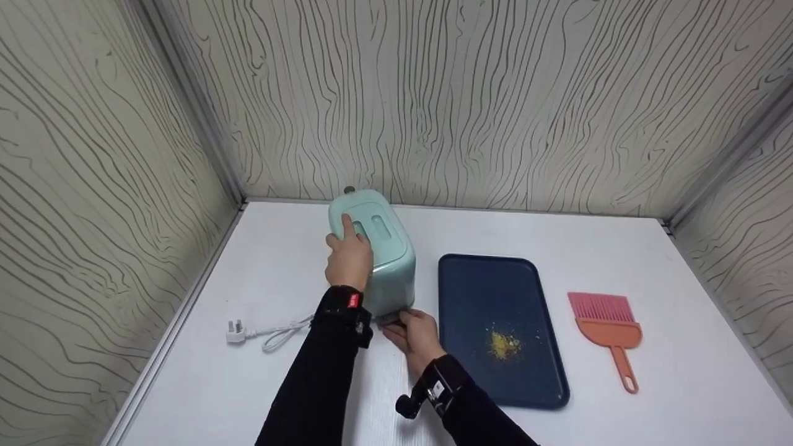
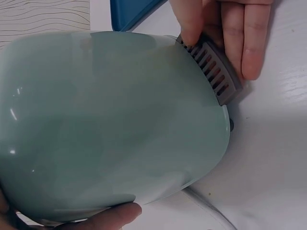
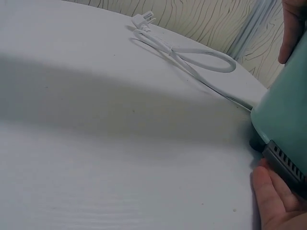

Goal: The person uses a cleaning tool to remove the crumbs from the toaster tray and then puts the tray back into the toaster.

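A mint-green toaster (image 1: 396, 244) stands at the back left of the white table, its two slots facing up. My left hand (image 1: 350, 260) holds it from above, one finger stretched over the top near a slot. Other fingers (image 3: 290, 33) lie along the toaster's left side. Low on its near end, my right hand (image 1: 418, 337) pinches the grey slotted end of a crumb tray (image 2: 213, 72), thumb on top and fingers beneath. How far the crumb tray extends into the toaster is hidden.
Right of the toaster lies a dark blue tray (image 1: 489, 291) with a small heap of yellow crumbs (image 1: 503, 345). Farther right is a brush (image 1: 610, 331) with pink bristles and an orange handle. A white cord with a plug (image 1: 236, 332) lies at the left. Patterned walls enclose the table.
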A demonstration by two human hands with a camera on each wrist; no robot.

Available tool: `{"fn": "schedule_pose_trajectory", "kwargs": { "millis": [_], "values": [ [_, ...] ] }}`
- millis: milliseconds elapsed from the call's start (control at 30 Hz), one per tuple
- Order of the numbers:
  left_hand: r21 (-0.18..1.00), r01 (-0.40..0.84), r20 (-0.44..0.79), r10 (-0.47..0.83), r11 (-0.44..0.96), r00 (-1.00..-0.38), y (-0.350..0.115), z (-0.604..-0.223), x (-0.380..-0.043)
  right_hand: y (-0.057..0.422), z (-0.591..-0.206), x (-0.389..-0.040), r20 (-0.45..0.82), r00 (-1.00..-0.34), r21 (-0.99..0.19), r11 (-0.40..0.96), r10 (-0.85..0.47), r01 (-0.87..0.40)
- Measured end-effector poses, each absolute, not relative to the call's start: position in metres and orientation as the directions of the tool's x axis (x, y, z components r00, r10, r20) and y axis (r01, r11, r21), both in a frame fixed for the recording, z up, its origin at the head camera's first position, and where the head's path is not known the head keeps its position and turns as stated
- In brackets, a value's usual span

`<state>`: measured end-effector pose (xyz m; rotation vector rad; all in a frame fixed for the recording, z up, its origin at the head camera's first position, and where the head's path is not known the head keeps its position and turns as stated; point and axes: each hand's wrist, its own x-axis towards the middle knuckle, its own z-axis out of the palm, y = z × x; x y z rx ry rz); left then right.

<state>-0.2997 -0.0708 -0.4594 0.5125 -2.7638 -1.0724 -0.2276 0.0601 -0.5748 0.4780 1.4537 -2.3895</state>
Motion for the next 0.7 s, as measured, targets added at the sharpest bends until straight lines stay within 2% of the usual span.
{"fn": "schedule_pose_trajectory", "kwargs": {
  "millis": [233, 367, 567, 700],
  "values": [
    [0.682, -0.265, 0.003, -0.366, 0.682, -0.931, -0.071, -0.461, -0.300, 0.066, -0.560, -0.214, -0.431, -0.896, -0.858, -0.257, -0.108, 0.444],
    [0.680, -0.268, -0.003, -0.363, 0.683, -0.932, -0.071, -0.461, -0.299, 0.074, -0.553, -0.211, -0.394, -0.915, -0.910, -0.106, -0.090, 0.402],
    [0.681, -0.279, -0.024, -0.359, 0.677, -0.933, -0.071, -0.459, -0.301, 0.088, -0.541, -0.216, -0.238, -0.971, -0.957, 0.173, -0.004, 0.233],
    [0.679, -0.286, -0.036, -0.358, 0.676, -0.933, -0.072, -0.458, -0.302, 0.096, -0.540, -0.223, -0.078, -0.997, -0.915, 0.398, -0.017, 0.065]
  ]
}}
